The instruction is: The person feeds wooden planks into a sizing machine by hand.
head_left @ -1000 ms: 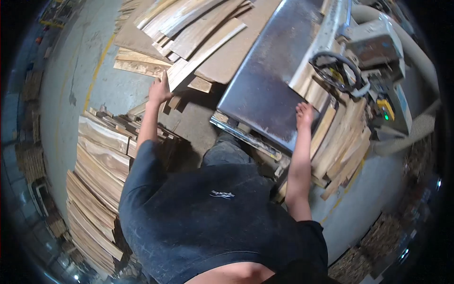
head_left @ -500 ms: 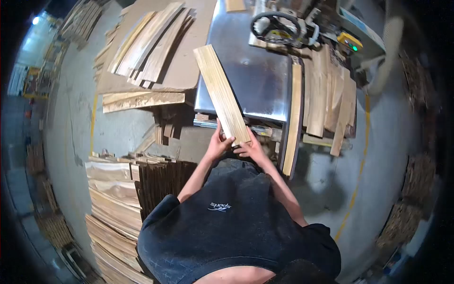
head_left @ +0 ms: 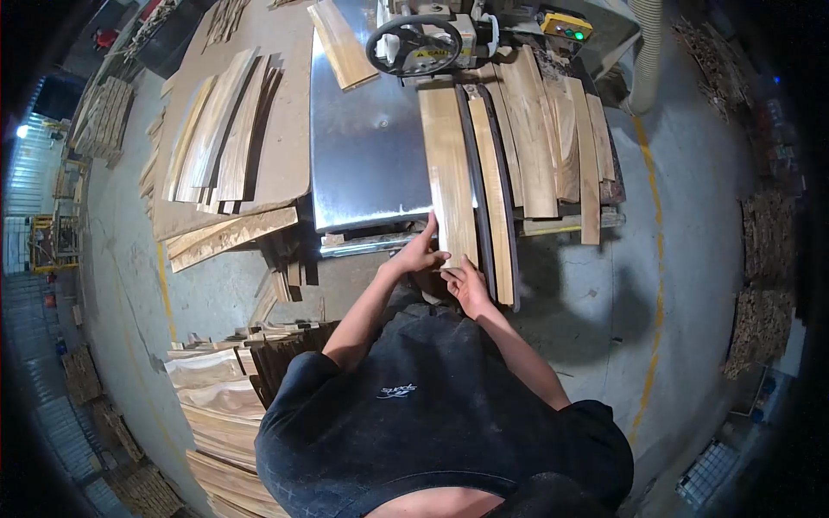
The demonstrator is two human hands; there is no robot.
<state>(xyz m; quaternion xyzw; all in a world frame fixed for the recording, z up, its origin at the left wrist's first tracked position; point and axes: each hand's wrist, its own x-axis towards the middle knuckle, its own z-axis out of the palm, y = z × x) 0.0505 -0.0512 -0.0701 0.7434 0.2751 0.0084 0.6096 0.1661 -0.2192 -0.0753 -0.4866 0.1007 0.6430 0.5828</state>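
Observation:
A pale wooden board (head_left: 447, 173) lies lengthwise along the right side of the shiny metal machine table (head_left: 354, 164), its far end close to the machine head. At the board's near left corner, my left hand (head_left: 419, 255) is closed, thumb and fingers gripping the edge. My right hand (head_left: 467, 287) pinches the near end, its fingers bent under and against the wood. Just right of the board runs a dark guide rail (head_left: 477, 173), with a narrow wooden strip (head_left: 494, 198) alongside it.
A black handwheel (head_left: 414, 45) sits on the machine head, beside a yellow control box (head_left: 566, 28). Another board (head_left: 344, 43) lies at the table's far left. Planks (head_left: 540, 129) are spread on the right, more planks (head_left: 216, 129) on the left panel. A tall wood stack (head_left: 220, 388) stands lower left.
The board has swung from a leftward slant to nearly straight and moved right, against the rail. Both hands moved with it, still holding its near end. The view has shifted too.

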